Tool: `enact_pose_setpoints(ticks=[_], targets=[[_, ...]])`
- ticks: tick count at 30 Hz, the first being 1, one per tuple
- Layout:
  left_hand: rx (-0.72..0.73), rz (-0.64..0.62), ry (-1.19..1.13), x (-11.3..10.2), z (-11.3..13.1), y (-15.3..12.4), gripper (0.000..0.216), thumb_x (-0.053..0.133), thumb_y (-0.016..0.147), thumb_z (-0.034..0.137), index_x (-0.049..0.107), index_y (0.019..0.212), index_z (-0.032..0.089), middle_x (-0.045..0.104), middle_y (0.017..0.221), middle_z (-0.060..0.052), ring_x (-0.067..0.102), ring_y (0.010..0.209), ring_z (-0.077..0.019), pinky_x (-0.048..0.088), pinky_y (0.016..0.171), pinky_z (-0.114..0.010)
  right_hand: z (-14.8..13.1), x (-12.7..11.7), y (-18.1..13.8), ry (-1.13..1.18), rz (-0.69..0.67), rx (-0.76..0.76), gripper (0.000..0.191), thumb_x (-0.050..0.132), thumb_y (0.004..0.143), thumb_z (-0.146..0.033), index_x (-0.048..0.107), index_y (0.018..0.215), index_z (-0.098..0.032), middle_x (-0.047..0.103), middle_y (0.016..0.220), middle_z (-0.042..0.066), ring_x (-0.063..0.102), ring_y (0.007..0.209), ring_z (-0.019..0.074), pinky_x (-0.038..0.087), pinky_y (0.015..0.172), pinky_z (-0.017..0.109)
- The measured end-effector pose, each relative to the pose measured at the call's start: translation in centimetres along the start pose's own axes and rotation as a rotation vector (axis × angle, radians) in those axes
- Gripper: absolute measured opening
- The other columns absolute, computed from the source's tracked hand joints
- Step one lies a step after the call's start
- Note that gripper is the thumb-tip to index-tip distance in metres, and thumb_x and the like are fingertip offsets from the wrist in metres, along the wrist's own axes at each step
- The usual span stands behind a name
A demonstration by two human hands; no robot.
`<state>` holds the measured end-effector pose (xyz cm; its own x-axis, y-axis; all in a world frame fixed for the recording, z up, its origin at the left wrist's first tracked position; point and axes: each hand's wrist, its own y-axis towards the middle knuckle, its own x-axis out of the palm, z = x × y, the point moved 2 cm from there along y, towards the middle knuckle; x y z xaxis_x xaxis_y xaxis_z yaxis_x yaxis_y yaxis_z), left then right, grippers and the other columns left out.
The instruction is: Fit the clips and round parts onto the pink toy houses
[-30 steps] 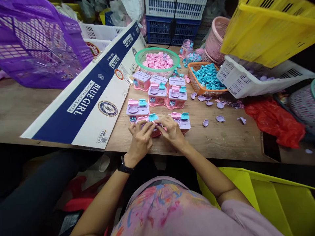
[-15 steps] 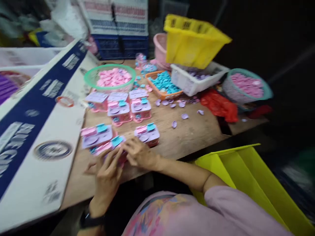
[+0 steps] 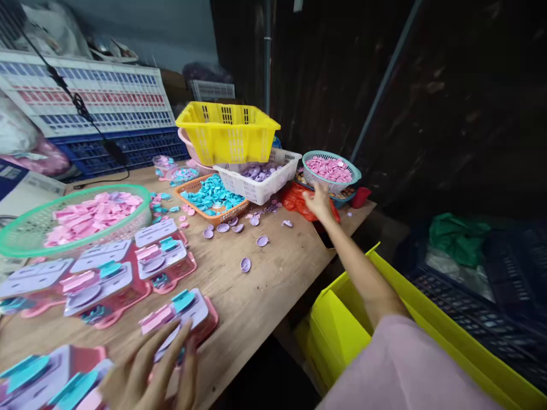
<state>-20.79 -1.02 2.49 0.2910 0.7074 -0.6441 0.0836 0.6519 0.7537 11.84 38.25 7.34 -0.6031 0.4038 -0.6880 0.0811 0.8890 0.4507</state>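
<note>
My left hand (image 3: 149,370) is in the lower left with its fingers spread. Its fingertips reach the front of a small pink and lilac plastic toy box (image 3: 199,313) topped with pink and turquoise parts; whether they touch it I cannot tell. Far to the right, my right hand (image 3: 318,202) is stretched out at the near rim of a teal basket (image 3: 355,173) of pink plastic pieces (image 3: 329,169). Its fingers look apart, nothing visible in them. More toy boxes (image 3: 111,290) stand in rows on the left, some with bare lilac tops.
A green basket (image 3: 145,210) of pink parts, an orange tray (image 3: 217,218) of turquoise parts and a white basket (image 3: 256,193) under a yellow crate (image 3: 231,142) line the back. Lilac cups (image 3: 245,265) lie loose. A red bag (image 3: 297,199) sits below my right hand.
My right hand has left the toy box beside my left hand and moved far right to the teal basket. My left hand has opened out. The view has turned right.
</note>
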Motion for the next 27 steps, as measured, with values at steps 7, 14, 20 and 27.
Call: enact_pose_setpoints(ticks=[7, 14, 20, 27], targets=[[0.069, -0.155, -0.094, 5.3, 6.5, 6.4, 0.038, 0.064, 0.092, 0.006, 0.062, 0.127, 0.02, 0.068, 0.124, -0.013, 0.061, 0.118, -0.0298, 0.045, 0.1, -0.049, 10.8, -1.5, 8.2, -0.304, -0.075, 0.113, 0.054, 0.06, 0.091, -0.017, 0.055, 0.143, -0.003, 0.049, 0.143, 0.03, 0.058, 0.122, 0.0334, 0.043, 0.108, 0.042], [0.012, -0.217, -0.1, 6.0, 6.2, 3.0, 0.033, 0.057, 0.096, 0.01, 0.062, 0.127, 0.021, 0.068, 0.123, -0.013, 0.06, 0.117, -0.0297, 0.046, 0.095, -0.047, 12.2, -1.4, 10.8, -0.293, 0.063, 0.017, 0.028, 0.061, 0.09, -0.018, 0.071, 0.112, -0.003, 0.063, 0.113, 0.023, 0.054, 0.1, 0.0248, 0.043, 0.1, 0.039], [0.046, -0.213, -0.07, 5.1, 4.9, 1.1, 0.033, 0.061, 0.095, 0.011, 0.062, 0.127, 0.019, 0.068, 0.119, -0.013, 0.06, 0.114, -0.0304, 0.047, 0.091, -0.046, 12.1, -3.7, 9.5, -0.271, 0.13, -0.083, 0.021, 0.061, 0.089, -0.02, 0.071, 0.105, -0.01, 0.064, 0.106, 0.017, 0.054, 0.095, 0.0245, 0.045, 0.096, 0.039], [0.029, -0.223, -0.087, 5.0, 6.1, 1.0, 0.032, 0.06, 0.094, 0.007, 0.062, 0.125, 0.015, 0.067, 0.119, -0.015, 0.059, 0.113, -0.0316, 0.046, 0.093, -0.048, 12.0, -7.6, 4.6, -0.219, 0.205, -0.258, 0.017, 0.063, 0.091, -0.026, 0.071, 0.099, -0.014, 0.067, 0.102, 0.017, 0.061, 0.098, 0.0294, 0.049, 0.093, 0.042]])
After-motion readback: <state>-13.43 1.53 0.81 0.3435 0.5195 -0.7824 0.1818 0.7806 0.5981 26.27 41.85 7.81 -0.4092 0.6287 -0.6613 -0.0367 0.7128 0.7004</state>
